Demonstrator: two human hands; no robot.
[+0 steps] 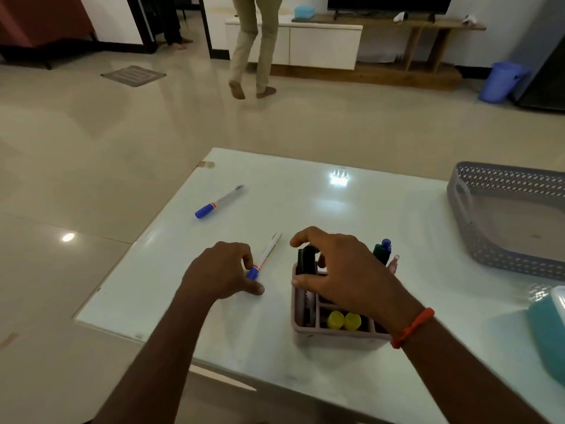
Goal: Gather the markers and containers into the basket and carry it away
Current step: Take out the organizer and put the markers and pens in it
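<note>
A white marker with a blue cap [268, 253] lies on the white table [351, 209]. My left hand [223, 270] pinches its blue cap end. A second blue-capped marker [218, 201] lies apart at the far left of the table. My right hand [342, 270] is over a pink organizer [333, 335], its fingers around a black object [307, 260] standing in it. The organizer holds two yellow-capped items [344, 320] and green and blue markers [382, 250]. A grey lattice basket [489, 255] stands empty at the right.
A teal lidded container [547, 328] sits at the table's right edge near me. A person [255, 41] walks on the tiled floor beyond the table. A TV unit, a blue bin [501, 81] and a floor mat [133, 75] lie further back.
</note>
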